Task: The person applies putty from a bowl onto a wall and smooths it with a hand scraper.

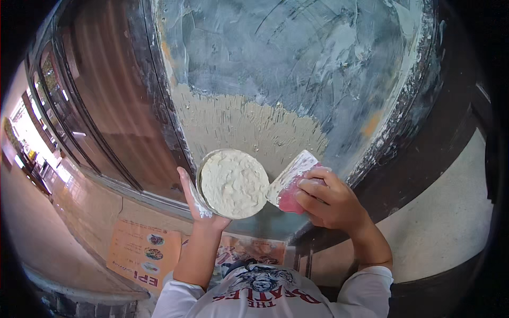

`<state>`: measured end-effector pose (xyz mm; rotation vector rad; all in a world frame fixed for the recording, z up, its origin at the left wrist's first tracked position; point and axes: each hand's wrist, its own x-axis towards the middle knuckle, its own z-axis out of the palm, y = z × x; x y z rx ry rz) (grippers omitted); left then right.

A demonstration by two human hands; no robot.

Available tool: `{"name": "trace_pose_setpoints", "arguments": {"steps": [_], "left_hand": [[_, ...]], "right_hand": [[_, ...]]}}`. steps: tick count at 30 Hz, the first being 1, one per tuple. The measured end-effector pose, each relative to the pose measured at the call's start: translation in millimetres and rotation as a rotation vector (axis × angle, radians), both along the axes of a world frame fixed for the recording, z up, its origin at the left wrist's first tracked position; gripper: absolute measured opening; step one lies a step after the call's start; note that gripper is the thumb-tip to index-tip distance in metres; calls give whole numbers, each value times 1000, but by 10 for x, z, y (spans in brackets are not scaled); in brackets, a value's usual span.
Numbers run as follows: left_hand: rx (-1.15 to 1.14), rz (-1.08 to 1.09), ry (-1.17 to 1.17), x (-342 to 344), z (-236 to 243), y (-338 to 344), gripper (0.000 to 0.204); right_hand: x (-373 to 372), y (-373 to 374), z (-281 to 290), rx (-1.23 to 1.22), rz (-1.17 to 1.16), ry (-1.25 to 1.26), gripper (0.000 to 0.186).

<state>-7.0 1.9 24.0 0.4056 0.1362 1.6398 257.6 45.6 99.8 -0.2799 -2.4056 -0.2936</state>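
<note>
My left hand [205,209] is wrapped round the side and underside of a round tub [199,177], its thumb smeared white. Thick, lumpy cream-coloured putty [233,183] fills the tub nearly to the rim. In my right hand [334,199] is a pink putty spreader [291,198], gripped with curled fingers. Putty coats its pale blade [298,168], whose lower left corner is at the tub's right rim. Ahead stands a blue-grey panel [275,58], streaked with older filler. Across its lower part runs a beige putty coat [233,119] with a ragged upper edge.
A dark, paint-smeared frame [389,130] borders the panel on the right. To the left are a brown door [106,79] and curved dark bars [69,100]. Printed orange sheets [135,252] lie on the tan floor [95,214] below. A pale wall surface [445,222] is at right.
</note>
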Motion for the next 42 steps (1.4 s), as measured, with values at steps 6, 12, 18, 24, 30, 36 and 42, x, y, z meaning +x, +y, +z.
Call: {"name": "trace_pose_setpoints", "arguments": {"steps": [6, 12, 18, 24, 30, 36, 42], "left_hand": [[67, -90, -64, -78, -57, 33, 96], [31, -46, -32, -84, -82, 22, 93], [76, -83, -74, -88, -123, 23, 92], [49, -70, -94, -38, -129, 5, 94], [40, -114, -75, 23, -132, -5, 95], [-14, -129, -147, 73, -44, -114, 94], [14, -145, -140, 30, -116, -78, 94]], "right_hand": [[-44, -18, 23, 111, -3, -95, 18], [-80, -37, -22, 79, 54, -95, 16], [-98, -39, -72, 12, 110, -45, 23], [-80, -38, -87, -126, 174, 96, 34], [-15, 30, -187, -192, 55, 274, 27], [278, 198, -201, -329, -321, 582, 14], [725, 682, 19, -321, -694, 605, 21]]}}
